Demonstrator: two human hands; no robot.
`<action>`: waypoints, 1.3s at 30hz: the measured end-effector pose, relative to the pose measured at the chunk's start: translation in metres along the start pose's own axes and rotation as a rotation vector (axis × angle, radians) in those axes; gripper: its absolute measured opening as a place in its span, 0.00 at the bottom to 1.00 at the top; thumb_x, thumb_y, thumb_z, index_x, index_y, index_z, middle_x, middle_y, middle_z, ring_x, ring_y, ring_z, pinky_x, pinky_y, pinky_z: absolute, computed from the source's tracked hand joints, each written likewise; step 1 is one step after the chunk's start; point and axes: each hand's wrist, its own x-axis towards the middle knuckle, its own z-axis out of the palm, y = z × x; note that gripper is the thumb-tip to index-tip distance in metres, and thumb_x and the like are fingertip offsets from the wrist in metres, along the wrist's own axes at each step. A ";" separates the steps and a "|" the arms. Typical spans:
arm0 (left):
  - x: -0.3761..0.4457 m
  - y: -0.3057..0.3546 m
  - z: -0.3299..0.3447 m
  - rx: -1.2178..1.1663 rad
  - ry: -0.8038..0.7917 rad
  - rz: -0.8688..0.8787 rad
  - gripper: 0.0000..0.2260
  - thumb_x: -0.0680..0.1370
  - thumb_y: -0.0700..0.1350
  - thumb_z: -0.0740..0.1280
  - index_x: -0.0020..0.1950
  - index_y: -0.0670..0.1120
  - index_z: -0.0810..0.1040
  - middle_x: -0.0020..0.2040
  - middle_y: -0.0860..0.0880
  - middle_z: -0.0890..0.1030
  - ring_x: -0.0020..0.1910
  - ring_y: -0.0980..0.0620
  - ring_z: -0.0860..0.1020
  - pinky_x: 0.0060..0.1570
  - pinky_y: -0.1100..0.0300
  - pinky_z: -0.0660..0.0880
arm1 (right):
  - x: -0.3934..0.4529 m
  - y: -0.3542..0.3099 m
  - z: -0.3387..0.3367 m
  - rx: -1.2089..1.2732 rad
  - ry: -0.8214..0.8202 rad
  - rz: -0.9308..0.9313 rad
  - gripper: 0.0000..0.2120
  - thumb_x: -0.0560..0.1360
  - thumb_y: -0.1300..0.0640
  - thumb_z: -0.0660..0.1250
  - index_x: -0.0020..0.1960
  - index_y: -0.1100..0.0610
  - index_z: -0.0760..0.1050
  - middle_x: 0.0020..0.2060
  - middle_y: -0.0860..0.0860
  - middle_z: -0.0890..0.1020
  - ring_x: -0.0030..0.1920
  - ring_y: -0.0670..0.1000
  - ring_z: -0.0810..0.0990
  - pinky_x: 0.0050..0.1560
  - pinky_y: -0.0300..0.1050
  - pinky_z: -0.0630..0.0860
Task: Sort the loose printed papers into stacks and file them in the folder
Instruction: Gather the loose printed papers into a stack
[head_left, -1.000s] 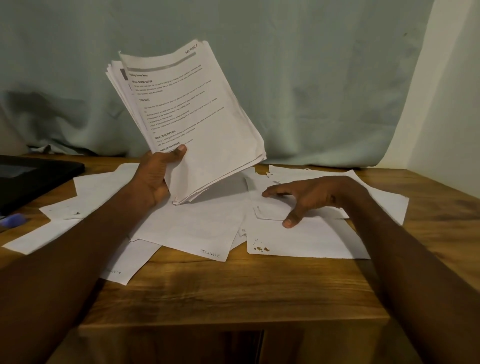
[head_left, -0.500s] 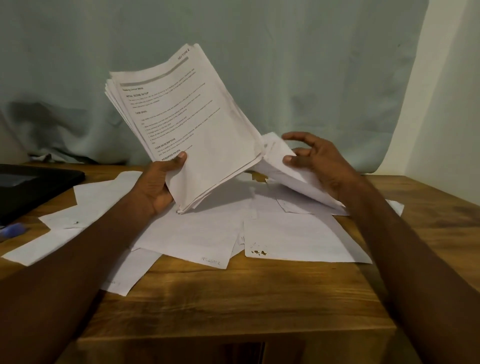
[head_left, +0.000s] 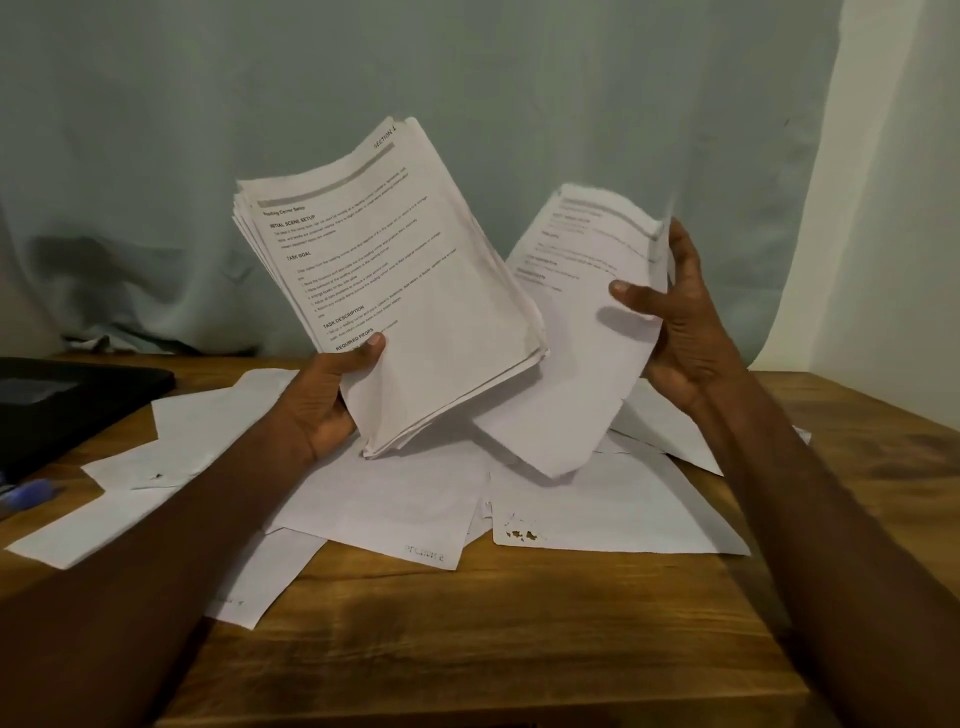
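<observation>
My left hand (head_left: 332, 400) grips a thick stack of printed papers (head_left: 405, 280) by its lower edge and holds it upright above the table, printed side toward me. My right hand (head_left: 675, 322) holds a single printed sheet (head_left: 576, 338) lifted and curved, thumb on its face and fingers behind its right edge, just right of the stack. Several loose sheets (head_left: 597, 509) lie face down, overlapping, on the wooden table (head_left: 519, 623) below both hands. A dark folder (head_left: 67, 405) lies at the table's left edge.
A blue pen (head_left: 26, 493) lies at the far left by the folder. A pale green curtain (head_left: 467, 104) hangs behind the table, with a white wall (head_left: 893, 208) to the right. The table's front strip is bare wood.
My right hand picked a sheet off the pile, lifted it and turned its printed side toward me. The stack in my left hand stayed raised.
</observation>
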 end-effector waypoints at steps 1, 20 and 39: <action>-0.001 0.001 0.001 0.005 0.002 -0.001 0.27 0.74 0.40 0.73 0.73 0.49 0.76 0.67 0.47 0.82 0.66 0.46 0.80 0.60 0.49 0.81 | 0.002 0.004 -0.001 -0.070 0.034 -0.005 0.44 0.71 0.75 0.72 0.79 0.48 0.62 0.69 0.55 0.78 0.65 0.60 0.81 0.58 0.61 0.81; -0.013 0.003 0.015 0.092 -0.089 -0.033 0.21 0.75 0.37 0.68 0.67 0.50 0.79 0.65 0.46 0.83 0.63 0.45 0.82 0.60 0.49 0.80 | -0.001 0.015 -0.002 -0.068 0.130 0.063 0.22 0.80 0.69 0.65 0.73 0.63 0.72 0.64 0.58 0.82 0.56 0.57 0.85 0.51 0.49 0.84; -0.015 0.001 0.028 0.447 -0.126 -0.077 0.21 0.76 0.37 0.71 0.69 0.45 0.79 0.64 0.48 0.84 0.64 0.47 0.81 0.72 0.46 0.71 | -0.007 0.027 0.024 0.119 -0.032 0.317 0.27 0.82 0.38 0.62 0.72 0.54 0.76 0.67 0.56 0.81 0.68 0.58 0.79 0.70 0.58 0.74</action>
